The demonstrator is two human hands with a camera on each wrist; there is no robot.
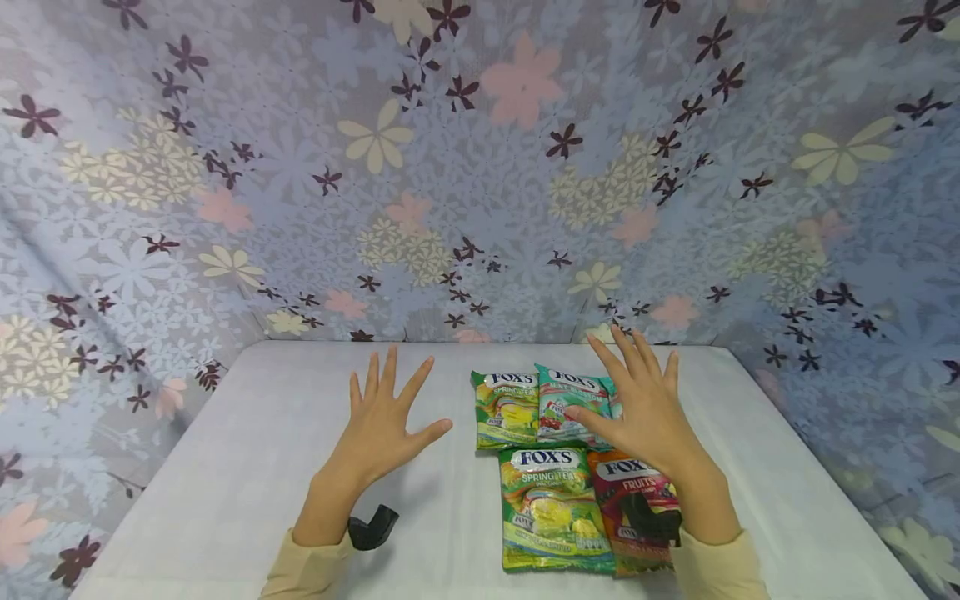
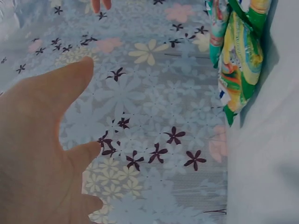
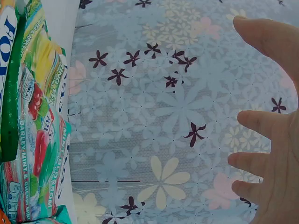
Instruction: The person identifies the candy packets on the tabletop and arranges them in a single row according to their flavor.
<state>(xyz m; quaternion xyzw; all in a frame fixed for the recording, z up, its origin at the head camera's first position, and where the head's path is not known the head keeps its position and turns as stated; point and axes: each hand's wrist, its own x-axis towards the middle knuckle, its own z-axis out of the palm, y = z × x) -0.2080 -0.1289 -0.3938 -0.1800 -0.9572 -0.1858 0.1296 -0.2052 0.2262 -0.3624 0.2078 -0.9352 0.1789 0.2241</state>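
Several Fox's candy bags lie in two rows on the white table. In the head view a small yellow-green Spring Tea bag (image 1: pixel 506 412) and a teal Mint Blossom bag (image 1: pixel 573 392) form the back row. In front are a larger Spring Tea bag (image 1: pixel 551 517) and a red Fruits bag (image 1: pixel 611 508). My left hand (image 1: pixel 382 425), fingers spread, hovers left of the bags and holds nothing. Above the right-hand bags is my right hand (image 1: pixel 648 408), also spread and free of any object; it and its wrist hide parts of the teal and red bags.
The white table (image 1: pixel 225 467) runs back to a flower-patterned cloth (image 1: pixel 465 167), which also rises at both sides. A black wrist mount (image 1: pixel 373 527) shows at the left wrist, and another black mount (image 1: pixel 651 521) at the right, over the red bag.
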